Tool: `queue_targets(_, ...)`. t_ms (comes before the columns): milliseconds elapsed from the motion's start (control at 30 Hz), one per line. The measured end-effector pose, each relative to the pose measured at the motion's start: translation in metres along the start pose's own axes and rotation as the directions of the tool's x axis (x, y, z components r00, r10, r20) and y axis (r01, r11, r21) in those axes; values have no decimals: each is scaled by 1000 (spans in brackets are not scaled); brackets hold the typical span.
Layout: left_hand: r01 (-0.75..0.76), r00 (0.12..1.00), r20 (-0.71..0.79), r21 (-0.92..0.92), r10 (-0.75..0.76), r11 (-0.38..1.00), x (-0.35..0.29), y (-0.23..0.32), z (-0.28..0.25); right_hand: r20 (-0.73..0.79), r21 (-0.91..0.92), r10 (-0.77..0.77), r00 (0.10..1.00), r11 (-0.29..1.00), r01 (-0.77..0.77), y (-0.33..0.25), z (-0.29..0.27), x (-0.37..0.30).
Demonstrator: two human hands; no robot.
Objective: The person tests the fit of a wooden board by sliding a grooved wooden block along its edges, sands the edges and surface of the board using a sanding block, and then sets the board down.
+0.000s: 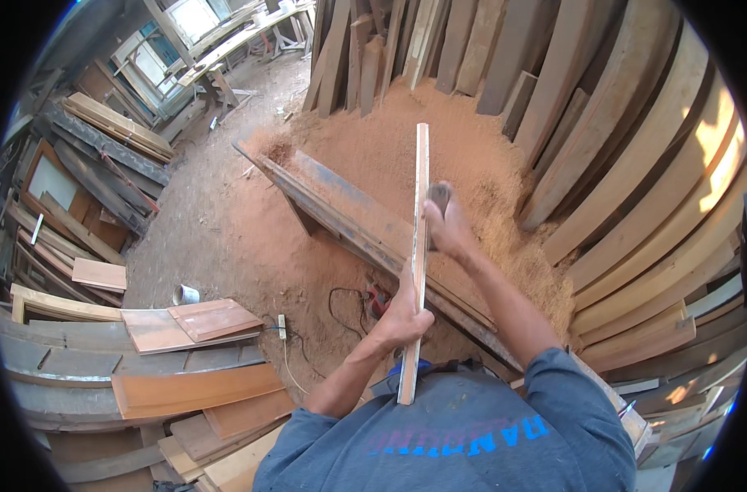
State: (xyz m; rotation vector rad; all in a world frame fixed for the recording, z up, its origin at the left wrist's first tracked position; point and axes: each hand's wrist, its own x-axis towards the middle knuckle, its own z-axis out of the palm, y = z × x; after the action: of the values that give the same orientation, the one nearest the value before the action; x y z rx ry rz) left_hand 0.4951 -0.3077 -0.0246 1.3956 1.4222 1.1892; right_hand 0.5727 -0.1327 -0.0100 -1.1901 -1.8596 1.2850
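A long, narrow wooden board (422,176) is held on edge, running away from my body across a long, dusty bench (349,201). My left hand (400,316) is closed around the near half of the board, thumb on its right side. Farther along, my right hand (453,232) is closed on a dark, blurred block (440,195) against the board's right face. Its exact kind does not show. The board's near end lies close to my shirt, and its far end sticks out past the bench over sawdust.
Reddish sawdust (464,139) is heaped behind and right of the bench. Tall planks (628,156) lean along the right and back. Panels (197,389) are stacked at the left. A red power tool (379,299) with cords sits below the bench, and a white bucket (186,294) lies left.
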Motion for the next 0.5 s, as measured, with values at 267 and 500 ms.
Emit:
queue_targets(267, -79, 996, 51, 155, 72, 985, -10, -17, -1, -29, 52, -59, 998, 997, 61, 19, 5, 132)
queue_targets(500, -73, 997, 25, 127, 71, 989, -20, -19, -11, -19, -36, -136, 991, 990, 135, -5, 19, 188)
